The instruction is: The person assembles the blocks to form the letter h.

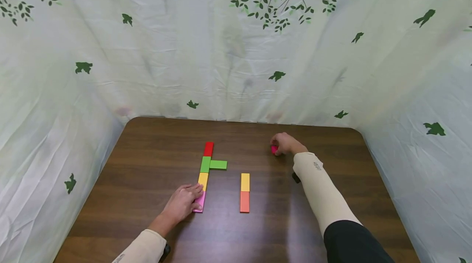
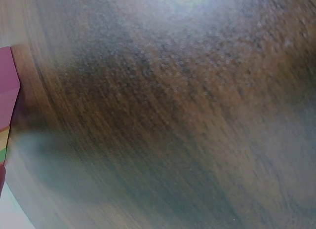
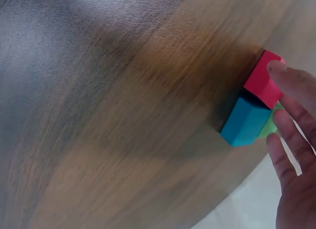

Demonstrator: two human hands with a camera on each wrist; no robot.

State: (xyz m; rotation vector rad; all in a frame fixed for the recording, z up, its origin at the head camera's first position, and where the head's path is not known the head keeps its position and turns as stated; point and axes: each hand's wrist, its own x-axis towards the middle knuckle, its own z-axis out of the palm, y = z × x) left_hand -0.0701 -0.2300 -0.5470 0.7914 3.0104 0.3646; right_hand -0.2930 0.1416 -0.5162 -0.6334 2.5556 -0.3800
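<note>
My left hand (image 1: 183, 202) rests its fingers and thumb on a pink block (image 1: 199, 202), at the near end of a row. Beyond it in that row lie a yellow block (image 1: 203, 180), a green block (image 1: 205, 164) and a red block (image 1: 209, 148). A second green block (image 1: 218, 165) juts out sideways to the right. Farther back on the right, my right hand (image 1: 287, 144) pinches a crimson block (image 3: 262, 80) between thumb and fingers. Right beside that one, in the right wrist view, are a blue block (image 3: 244, 123) and a partly hidden light green block (image 3: 269, 125).
Between the hands, a yellow block (image 1: 245, 182) lies end to end with an orange block (image 1: 245, 202). Everything sits on a brown wooden table (image 1: 166, 140) with rounded far corners. A white curtain (image 1: 221, 50) printed with leaves encloses its sides and back.
</note>
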